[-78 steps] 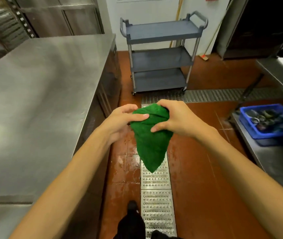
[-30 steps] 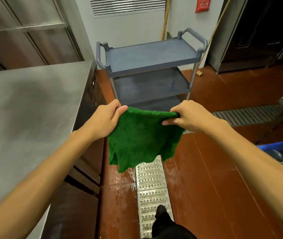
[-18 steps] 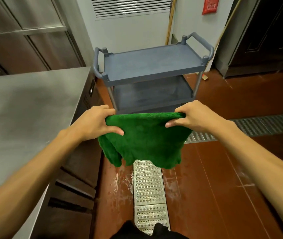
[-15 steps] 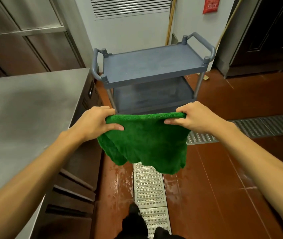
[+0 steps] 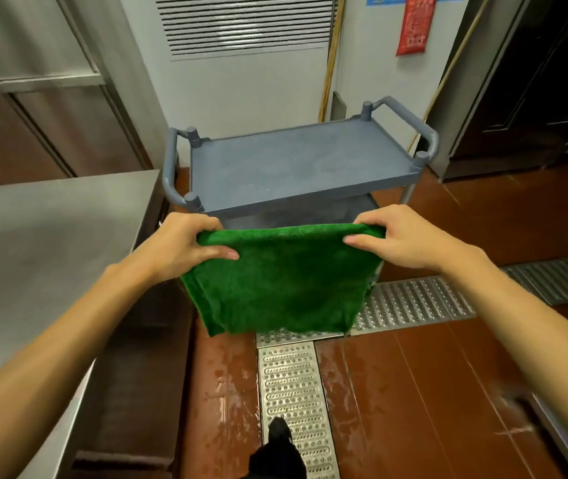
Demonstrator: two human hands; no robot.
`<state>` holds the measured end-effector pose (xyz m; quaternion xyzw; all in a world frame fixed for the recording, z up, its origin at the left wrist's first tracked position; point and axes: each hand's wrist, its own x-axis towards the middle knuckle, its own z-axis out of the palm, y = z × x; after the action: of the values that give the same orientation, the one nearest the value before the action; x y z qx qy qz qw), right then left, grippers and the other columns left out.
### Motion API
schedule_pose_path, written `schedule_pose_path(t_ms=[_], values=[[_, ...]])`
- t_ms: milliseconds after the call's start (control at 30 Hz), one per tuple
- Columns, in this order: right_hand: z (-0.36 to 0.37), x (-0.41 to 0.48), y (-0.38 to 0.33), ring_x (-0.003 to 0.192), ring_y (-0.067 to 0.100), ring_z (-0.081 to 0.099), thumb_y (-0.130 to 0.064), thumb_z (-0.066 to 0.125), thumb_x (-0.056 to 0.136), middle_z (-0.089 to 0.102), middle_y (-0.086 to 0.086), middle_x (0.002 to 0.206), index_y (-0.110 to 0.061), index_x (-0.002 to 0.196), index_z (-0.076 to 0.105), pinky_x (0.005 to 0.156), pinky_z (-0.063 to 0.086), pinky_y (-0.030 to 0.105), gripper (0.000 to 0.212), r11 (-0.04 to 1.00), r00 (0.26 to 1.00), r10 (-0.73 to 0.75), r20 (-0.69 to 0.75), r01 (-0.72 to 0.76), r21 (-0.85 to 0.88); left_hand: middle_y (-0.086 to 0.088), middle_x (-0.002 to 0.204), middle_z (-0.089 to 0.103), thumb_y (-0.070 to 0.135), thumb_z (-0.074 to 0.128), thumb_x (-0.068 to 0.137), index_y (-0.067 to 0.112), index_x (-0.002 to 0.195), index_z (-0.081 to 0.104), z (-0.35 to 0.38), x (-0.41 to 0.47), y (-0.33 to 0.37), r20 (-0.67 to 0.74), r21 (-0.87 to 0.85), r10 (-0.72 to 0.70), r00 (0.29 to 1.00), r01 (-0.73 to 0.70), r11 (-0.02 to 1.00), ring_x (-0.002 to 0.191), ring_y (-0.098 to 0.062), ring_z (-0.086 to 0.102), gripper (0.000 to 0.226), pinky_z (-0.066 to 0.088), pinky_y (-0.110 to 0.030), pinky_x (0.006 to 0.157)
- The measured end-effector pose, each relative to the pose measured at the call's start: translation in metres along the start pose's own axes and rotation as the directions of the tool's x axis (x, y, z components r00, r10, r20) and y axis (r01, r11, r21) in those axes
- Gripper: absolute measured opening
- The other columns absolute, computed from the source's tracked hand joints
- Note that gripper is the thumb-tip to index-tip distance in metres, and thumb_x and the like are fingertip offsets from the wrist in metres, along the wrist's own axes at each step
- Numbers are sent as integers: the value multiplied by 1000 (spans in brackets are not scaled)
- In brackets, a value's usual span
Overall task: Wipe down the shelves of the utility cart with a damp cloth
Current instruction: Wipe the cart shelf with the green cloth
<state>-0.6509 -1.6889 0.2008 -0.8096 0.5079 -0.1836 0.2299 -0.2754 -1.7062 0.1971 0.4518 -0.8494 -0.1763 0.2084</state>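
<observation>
Closer now than half a second ago, the cart (image 5: 296, 164) stands just ahead, and the cloth (image 5: 286, 281) hangs flatter, its top edge pulled straight.

Red-brown floor (image 5: 414, 392) shows wet patches. A steel grate (image 5: 293, 382) runs up its middle and branches right. A steel tabletop (image 5: 44, 243) lies on the left, its far end near the cart's left handle. Behind the cart a pale wall (image 5: 241, 91) carries a louvred vent (image 5: 244, 25) and a red notice (image 5: 414, 22). A long wooden pole (image 5: 330, 57) leans there, and a dark door (image 5: 535, 81) stands to the right.

The left hand (image 5: 179, 247) and right hand (image 5: 403, 240) are well apart, each gripping an upper corner of the cloth, thumb on the near face and fingers curled over the edge. Between them the cloth hangs in the air before the cart's near side, hiding part of the lower shelf and of the grate. A dark shoe (image 5: 277, 433) rests on the grate below.
</observation>
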Motion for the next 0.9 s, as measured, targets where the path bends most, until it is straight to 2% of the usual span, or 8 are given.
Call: schedule_pose_path(t_ms=[167,267,367,533,667,767,833,900], values=[[-19,60,16,72,11,62,-65,51,87,68,-6,76,-32,85,69,65,52,42,37,999,998,18,-54,-20,-27,0,77,70,60,73,74,24,90,74,-26,66,-45,118,-42,43,992,-39,998,72,-21,67,39,54,-50,66],[-33,82,23,68,9,61,-69,49,86,66,-7,73,-31,83,69,60,48,31,43,998,992,32,-124,-37,-41,1,74,70,54,73,75,25,85,74,-30,109,-57,139,-98,72,988,-59,993,71,-19,67,32,53,-49,65],[-47,96,35,61,13,58,-70,49,86,61,-2,65,-24,76,67,54,40,27,51,996,982,55,-183,-68,-65,12,74,69,47,72,77,37,81,70,-28,150,-61,108,-147,143,984,-126,981,72,-5,66,11,52,-38,65],[-67,105,60,62,18,59,-74,47,85,62,2,68,-21,78,67,58,44,37,56,984,949,153,-275,-173,-50,0,81,66,45,71,80,17,88,75,-15,217,-69,9,-97,231,973,-229,969,77,-20,65,29,50,-37,66],[-78,117,81,71,7,63,-67,52,86,68,-6,78,-31,88,68,65,52,40,40,971,918,208,-336,-236,-42,3,84,67,48,77,70,23,88,71,-9,265,-75,-62,-78,249,966,-254,964,80,-17,62,32,47,-27,69],[-83,140,99,77,3,64,-58,59,88,69,-12,82,-33,90,69,67,53,35,28,972,907,215,-363,-236,-15,10,80,67,54,77,65,25,81,69,-8,293,-87,-11,-100,215,977,-214,972,76,-10,61,34,46,-21,63],[-86,162,110,75,3,64,-54,61,88,69,-11,79,-31,87,70,65,52,32,25,975,912,211,-353,-224,2,10,78,69,52,77,67,24,82,72,-9,308,-97,65,-138,180,981,-170,976,75,-9,64,32,51,-26,63],[-90,187,124,72,4,64,-52,63,88,68,-9,75,-28,83,70,62,49,30,26,981,921,193,-338,-193,34,4,79,72,46,74,74,21,87,74,-13,321,-106,150,-163,144,978,-119,979,76,-13,66,28,54,-42,70]])
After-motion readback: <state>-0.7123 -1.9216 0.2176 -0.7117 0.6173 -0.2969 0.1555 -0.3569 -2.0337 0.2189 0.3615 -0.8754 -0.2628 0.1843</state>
